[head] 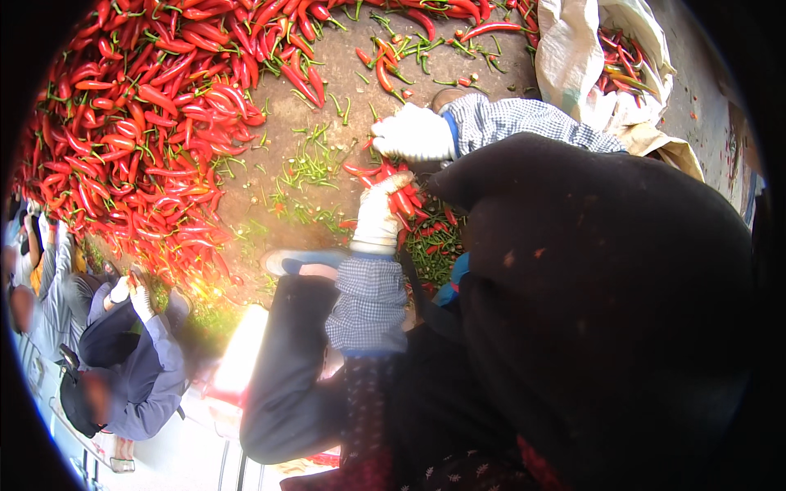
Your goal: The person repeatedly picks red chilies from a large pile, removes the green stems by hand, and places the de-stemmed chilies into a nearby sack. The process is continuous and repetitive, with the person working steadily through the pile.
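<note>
My left hand (382, 212), in a white glove, is closed around a bunch of red chili peppers (402, 199). Just beyond it, my right hand (414, 132), gloved too, has its fingers curled. A bit of red shows at the right fingertips, but whether they grip it is hidden. Beneath the left hand's bunch, a heap of green chili stems (433, 251) with some red pieces lies between my legs. Both forearms wear blue-and-white checked sleeve covers (368, 304).
A large pile of red chilies (153, 123) spreads over the floor (270, 132). Loose green stems (313, 159) are scattered before me. A white woven sack (568, 55) holding chilies stands at upper right. Another person (129, 374) sits at lower left, with others beyond.
</note>
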Available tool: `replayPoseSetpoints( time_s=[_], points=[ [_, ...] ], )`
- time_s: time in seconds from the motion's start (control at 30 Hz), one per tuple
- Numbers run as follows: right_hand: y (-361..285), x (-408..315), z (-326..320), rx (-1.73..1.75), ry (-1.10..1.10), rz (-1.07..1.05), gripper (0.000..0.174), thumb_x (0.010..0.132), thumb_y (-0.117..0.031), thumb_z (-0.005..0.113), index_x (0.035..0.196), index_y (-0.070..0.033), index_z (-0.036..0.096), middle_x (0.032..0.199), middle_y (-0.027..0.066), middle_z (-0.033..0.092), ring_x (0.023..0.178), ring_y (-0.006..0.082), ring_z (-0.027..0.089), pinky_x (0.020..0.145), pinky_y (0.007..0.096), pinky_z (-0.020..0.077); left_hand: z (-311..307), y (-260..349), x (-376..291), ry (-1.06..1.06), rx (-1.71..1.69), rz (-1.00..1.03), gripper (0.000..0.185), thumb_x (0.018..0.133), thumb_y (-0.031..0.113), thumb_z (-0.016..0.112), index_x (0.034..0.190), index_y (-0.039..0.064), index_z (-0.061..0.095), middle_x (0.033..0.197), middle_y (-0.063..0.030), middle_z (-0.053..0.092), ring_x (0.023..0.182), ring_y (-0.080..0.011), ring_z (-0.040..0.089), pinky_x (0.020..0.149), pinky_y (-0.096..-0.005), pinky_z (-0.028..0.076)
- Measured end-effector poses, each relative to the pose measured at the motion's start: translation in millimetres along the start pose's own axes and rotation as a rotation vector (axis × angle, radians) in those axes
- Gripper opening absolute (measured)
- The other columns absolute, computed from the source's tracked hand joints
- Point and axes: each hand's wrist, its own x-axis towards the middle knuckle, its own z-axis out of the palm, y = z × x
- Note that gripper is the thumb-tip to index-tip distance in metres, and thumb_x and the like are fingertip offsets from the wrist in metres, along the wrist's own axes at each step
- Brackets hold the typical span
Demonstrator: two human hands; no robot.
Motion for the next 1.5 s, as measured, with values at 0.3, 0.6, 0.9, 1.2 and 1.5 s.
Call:
replayPoseSetpoints(
  time_s=[0.3, 0.6, 0.9, 1.2, 1.5],
  points=[
    [25.2, 25.5, 12.9, -0.021, -0.088, 0.049, 0.021, 0.087, -0.026, 0.050, 0.095, -0.009, 0.059, 0.098, 0.0113, 0.055, 0.095, 0.0305, 0.052, 0.080, 0.0429, 0.0443, -9.5, 3.6, 6.2, 0.125, -0.098, 0.283, 0.027, 0.080, 0.005, 0.064, 0.104, -0.001, 0.056, 0.088, -0.0118, 0.061, 0.079, -0.0260, 0.061, 0.075, -0.0391, 0.051],
    [-18.2, 9.4, -3.3, 0.975, -0.078, 0.701, 0.024, 0.068, -0.010, 0.072, 0.088, -0.002, 0.063, 0.072, 0.0165, 0.063, 0.066, 0.0247, 0.061, 0.060, 0.0364, 0.0453, 21.2, 21.7, -21.0, 0.134, -0.012, 0.428, 0.030, 0.080, 0.008, 0.065, 0.106, -0.001, 0.055, 0.089, -0.0089, 0.061, 0.079, -0.0219, 0.061, 0.070, -0.0345, 0.052],
    [11.9, 15.7, -22.0, -0.288, -0.039, 0.092, 0.016, 0.083, -0.024, 0.051, 0.084, -0.009, 0.055, 0.090, 0.0117, 0.055, 0.083, 0.0304, 0.053, 0.074, 0.0407, 0.0427, 6.0, 101.9, -134.5, 0.402, 0.669, 0.713, 0.035, 0.066, 0.000, 0.072, 0.098, -0.004, 0.059, 0.088, -0.0116, 0.063, 0.070, -0.0198, 0.064, 0.059, -0.0316, 0.054],
    [85.9, 38.1, -10.8, 0.050, -0.351, 0.321, 0.035, 0.091, -0.039, 0.047, 0.091, -0.004, 0.053, 0.076, 0.0189, 0.059, 0.073, 0.0357, 0.059, 0.067, 0.0462, 0.0465, -88.1, 181.4, -394.1, 1.351, 0.939, 0.905, 0.046, 0.072, 0.006, 0.067, 0.115, -0.005, 0.054, 0.103, -0.0145, 0.060, 0.090, -0.0202, 0.061, 0.080, -0.0307, 0.050],
    [11.2, 56.4, -32.2, 0.593, 0.024, 0.125, 0.026, 0.083, -0.017, 0.060, 0.108, -0.007, 0.056, 0.090, 0.0165, 0.061, 0.081, 0.0331, 0.060, 0.068, 0.0387, 0.0468, -73.0, 163.6, -360.4, 1.139, 1.097, 1.074, 0.046, 0.080, 0.009, 0.059, 0.124, -0.002, 0.051, 0.116, -0.0154, 0.057, 0.100, -0.0217, 0.058, 0.090, -0.0322, 0.045]
  ],
)
